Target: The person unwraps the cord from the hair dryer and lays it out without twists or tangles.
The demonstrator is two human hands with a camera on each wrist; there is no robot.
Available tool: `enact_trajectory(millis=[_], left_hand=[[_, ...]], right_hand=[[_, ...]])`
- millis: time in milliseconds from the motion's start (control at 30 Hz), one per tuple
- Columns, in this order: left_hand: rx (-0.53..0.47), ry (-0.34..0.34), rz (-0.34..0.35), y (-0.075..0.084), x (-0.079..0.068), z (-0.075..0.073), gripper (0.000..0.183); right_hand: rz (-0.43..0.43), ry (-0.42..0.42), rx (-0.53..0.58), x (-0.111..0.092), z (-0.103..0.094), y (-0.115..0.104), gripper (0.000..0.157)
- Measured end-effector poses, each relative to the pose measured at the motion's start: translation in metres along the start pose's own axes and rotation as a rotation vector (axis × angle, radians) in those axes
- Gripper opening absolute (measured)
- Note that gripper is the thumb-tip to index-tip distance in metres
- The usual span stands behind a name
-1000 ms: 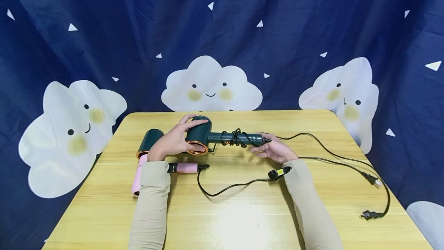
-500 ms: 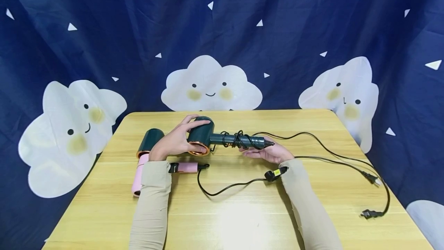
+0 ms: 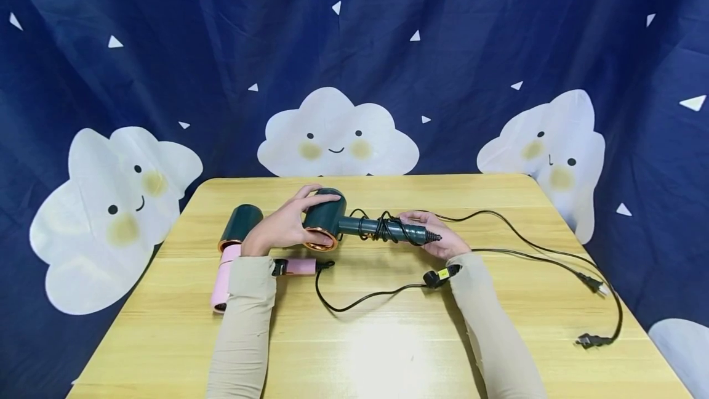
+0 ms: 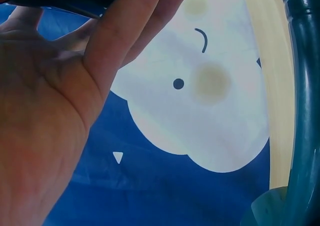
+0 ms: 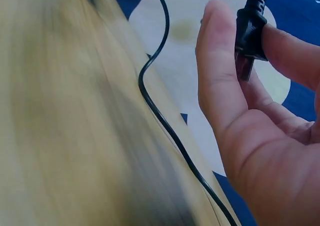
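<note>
My left hand [image 3: 285, 221] grips the head of a dark green hair dryer [image 3: 325, 217] with a copper rim. Its handle, wound with black cord [image 3: 388, 226], points right, above the table. Behind the handle's end, my right hand [image 3: 440, 242] shows fingers above and below it. In the right wrist view, thumb and finger pinch a black plug [image 5: 250, 34], which the handle and hand hide from the head view. Left of my left hand lies another green hair dryer [image 3: 240, 225]. A pink hair dryer [image 3: 224, 276] is partly covered by my left wrist and sleeve.
On the wooden table [image 3: 354, 337], black cords [image 3: 520, 236] run right to two plugs, one [image 3: 592, 288] above another [image 3: 592, 341]. The pink dryer's cord [image 3: 365, 300] curves under my right wrist. A blue curtain [image 3: 388, 29] with clouds hangs behind the table.
The held dryer has shifted slightly right and down in the head view. My right hand's fingers, earlier below the handle, now show above it behind its end. The other dryers have not moved.
</note>
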State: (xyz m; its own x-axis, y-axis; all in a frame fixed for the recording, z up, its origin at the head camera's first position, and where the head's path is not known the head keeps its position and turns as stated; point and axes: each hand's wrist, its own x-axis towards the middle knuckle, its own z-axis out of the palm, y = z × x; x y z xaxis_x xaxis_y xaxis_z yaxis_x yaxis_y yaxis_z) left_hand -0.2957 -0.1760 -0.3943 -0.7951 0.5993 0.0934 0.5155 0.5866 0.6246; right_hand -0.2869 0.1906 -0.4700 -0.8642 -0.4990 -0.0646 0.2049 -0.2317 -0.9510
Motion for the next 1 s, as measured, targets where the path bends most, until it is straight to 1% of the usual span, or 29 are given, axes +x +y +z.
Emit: enact_trajectory(millis=[67,167,267,333,400,467,567,633,800,1000], left_hand=[[0.004,-0.001,0.001,0.0,0.001,0.001,0.092],[0.006,-0.004,-0.001,-0.001,0.002,0.002,0.092],[0.007,-0.011,-0.008,0.0,0.003,0.003,0.091],[0.006,-0.017,-0.017,0.0,0.004,0.003,0.091],[0.002,-0.023,-0.024,0.0,0.005,0.004,0.091],[0.0,-0.027,-0.031,0.0,0.006,0.005,0.09],[-0.007,-0.029,-0.035,-0.001,0.007,0.006,0.089],[-0.007,-0.026,-0.038,-0.001,0.007,0.006,0.089],[-0.001,-0.02,-0.049,-0.002,0.008,0.007,0.09],[0.0,-0.022,-0.055,-0.003,0.009,0.008,0.091]], right_hand=[[0.037,0.057,-0.017,0.002,-0.002,0.0,0.016],[0.074,0.115,-0.042,0.003,-0.006,-0.001,0.017],[0.081,0.183,-0.125,0.002,-0.01,-0.005,0.015],[0.068,0.233,-0.156,0.001,-0.011,-0.009,0.019],[0.043,0.268,-0.126,0.001,-0.011,-0.013,0.026],[0.013,0.278,-0.037,0.001,-0.011,-0.017,0.027],[-0.025,0.283,0.079,0.0,-0.01,-0.022,0.023],[-0.043,0.287,0.117,-0.001,-0.008,-0.026,0.018],[-0.078,0.303,0.132,-0.004,-0.002,-0.036,0.01],[-0.11,0.304,0.142,-0.009,0.006,-0.047,0.008]])
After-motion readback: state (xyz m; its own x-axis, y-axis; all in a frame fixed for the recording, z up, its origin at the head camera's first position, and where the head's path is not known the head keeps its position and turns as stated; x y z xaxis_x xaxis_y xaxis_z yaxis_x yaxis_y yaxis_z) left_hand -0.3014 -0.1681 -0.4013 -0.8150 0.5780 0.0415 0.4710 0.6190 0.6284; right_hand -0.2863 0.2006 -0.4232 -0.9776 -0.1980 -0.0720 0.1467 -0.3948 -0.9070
